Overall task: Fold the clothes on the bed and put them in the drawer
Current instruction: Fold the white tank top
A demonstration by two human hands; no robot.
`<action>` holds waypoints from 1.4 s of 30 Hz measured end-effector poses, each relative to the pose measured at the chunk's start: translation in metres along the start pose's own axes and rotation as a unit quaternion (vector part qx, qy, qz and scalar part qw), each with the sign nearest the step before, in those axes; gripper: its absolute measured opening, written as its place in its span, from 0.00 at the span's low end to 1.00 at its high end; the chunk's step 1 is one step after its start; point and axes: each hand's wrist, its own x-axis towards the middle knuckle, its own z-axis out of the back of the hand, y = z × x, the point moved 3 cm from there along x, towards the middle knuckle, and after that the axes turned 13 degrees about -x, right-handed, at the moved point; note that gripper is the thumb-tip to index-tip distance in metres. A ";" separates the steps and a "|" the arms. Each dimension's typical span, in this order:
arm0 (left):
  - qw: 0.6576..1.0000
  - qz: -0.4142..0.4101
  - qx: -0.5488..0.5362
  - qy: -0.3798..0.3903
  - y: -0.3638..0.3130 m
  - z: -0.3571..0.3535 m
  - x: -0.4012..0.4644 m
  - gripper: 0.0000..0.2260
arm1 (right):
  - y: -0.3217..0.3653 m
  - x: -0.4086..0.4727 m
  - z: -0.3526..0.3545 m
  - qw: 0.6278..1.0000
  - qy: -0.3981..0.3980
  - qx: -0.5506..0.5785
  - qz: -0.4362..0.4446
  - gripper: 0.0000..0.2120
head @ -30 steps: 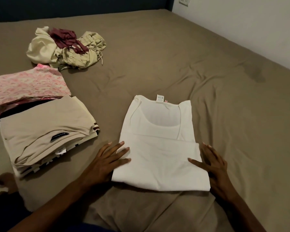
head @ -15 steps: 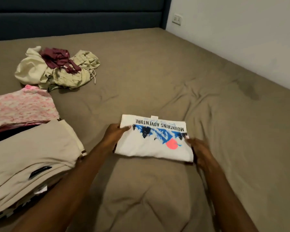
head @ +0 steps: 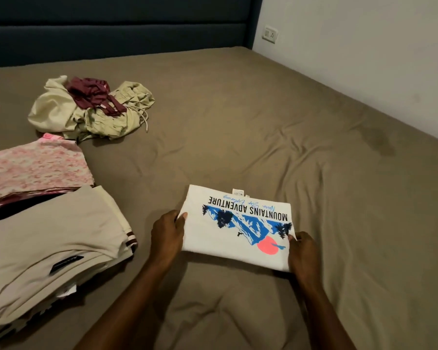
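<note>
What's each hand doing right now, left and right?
Left hand: closed, holding the folded white T-shirt by its left edge.
Right hand: closed, holding the same T-shirt's right edge.

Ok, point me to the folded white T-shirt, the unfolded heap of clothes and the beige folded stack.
folded white T-shirt (head: 220,238): head view, plain white cloth left of the mountain print.
unfolded heap of clothes (head: 53,109): head view, its cream garment at left.
beige folded stack (head: 51,233): head view, top beige layer.

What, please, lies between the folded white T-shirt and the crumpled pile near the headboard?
Only bare brown bedsheet separates the white T-shirt from the crumpled pile, seen in the head view.
</note>
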 end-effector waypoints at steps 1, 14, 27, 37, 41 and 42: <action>1.000 -0.003 0.001 0.009 0.002 0.004 -0.010 0.15 | -0.006 -0.010 0.005 1.000 0.002 -0.010 -0.002 0.09; 0.999 0.020 0.044 0.025 0.024 0.064 -0.138 0.11 | -0.047 -0.144 0.037 0.984 -0.050 -0.168 0.039 0.10; 0.934 -0.152 0.294 0.137 0.015 -0.003 -0.121 0.34 | 0.003 -0.129 -0.018 0.911 -0.011 -0.257 0.323 0.36; 0.993 -0.027 0.073 0.085 0.028 0.026 -0.134 0.36 | -0.032 -0.090 0.008 0.966 -0.014 -0.138 0.218 0.35; 0.982 -0.032 0.185 -0.034 0.022 0.044 -0.147 0.25 | -0.030 -0.097 0.024 0.984 -0.091 -0.056 0.143 0.25; 0.979 0.005 0.203 -0.029 0.016 0.046 -0.148 0.23 | -0.027 -0.098 0.027 0.990 -0.075 -0.041 0.109 0.22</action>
